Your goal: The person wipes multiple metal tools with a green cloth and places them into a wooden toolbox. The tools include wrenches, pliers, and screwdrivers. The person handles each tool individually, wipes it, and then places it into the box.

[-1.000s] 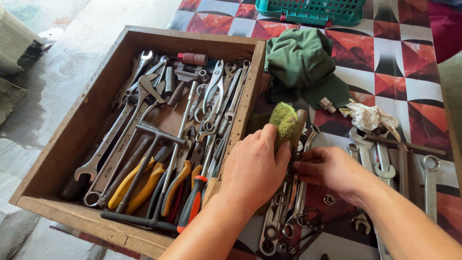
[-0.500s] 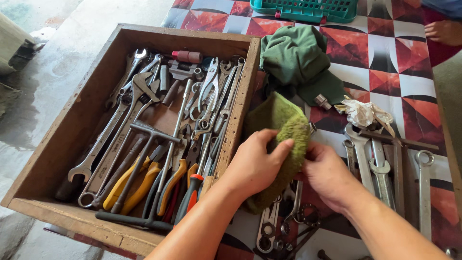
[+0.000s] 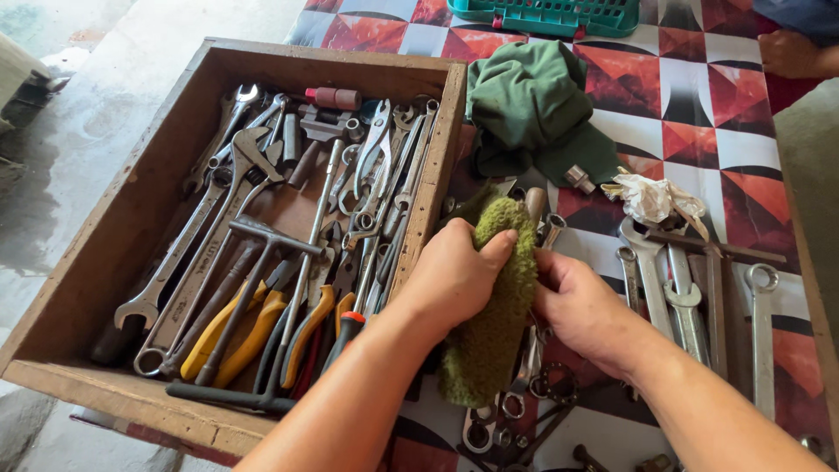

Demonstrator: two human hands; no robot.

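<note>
Left hand closed around the upper part of a shaggy olive-green rag, thumb lying across its top edge, fingers wrapped behind. Right hand just beside it on the right, fingers curled in against the rag's right side; whether it grips the cloth or a tool behind it cannot be told. The rag hangs down between both hands, its lower end drooping over a loose pile of ring spanners on the patterned red, white and black mat. A rounded wooden handle and a metal socket end show just past the rag's top.

Left of the hands: an open wooden tray, its right wall touching the left wrist area. Inside it lie combination spanners, an adjustable wrench, a T-handle wrench, yellow- and orange-handled pliers and a red-capped tool at the far end.

Far of the hands: a crumpled dark green cloth, and beyond it a teal plastic basket. Right of the hands: crumpled whitish paper, then a row of open-ended and ring spanners laid side by side on the mat. Another person's hand shows at the far right corner.
</note>
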